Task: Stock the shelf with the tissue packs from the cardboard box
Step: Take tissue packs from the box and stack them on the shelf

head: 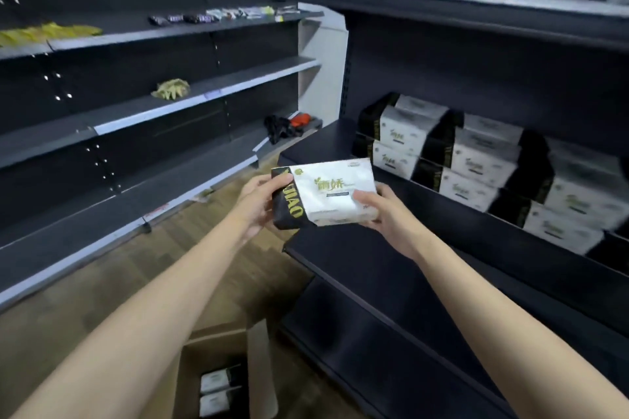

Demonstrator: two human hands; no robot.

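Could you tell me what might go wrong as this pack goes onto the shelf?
The stacked packs sit two high near the shelf edge; pushing the held tissue pack against them might topple one. The left hand and right hand grip only its ends, so it could slip into the cardboard box below.

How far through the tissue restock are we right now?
Partly done. Stocked packs already sit stacked two high on the right-hand shelf. In hand: one tissue pack, gripped by the left hand and right hand, held in front of that shelf's bare left end. Left: at least two packs show in the cardboard box on the floor.
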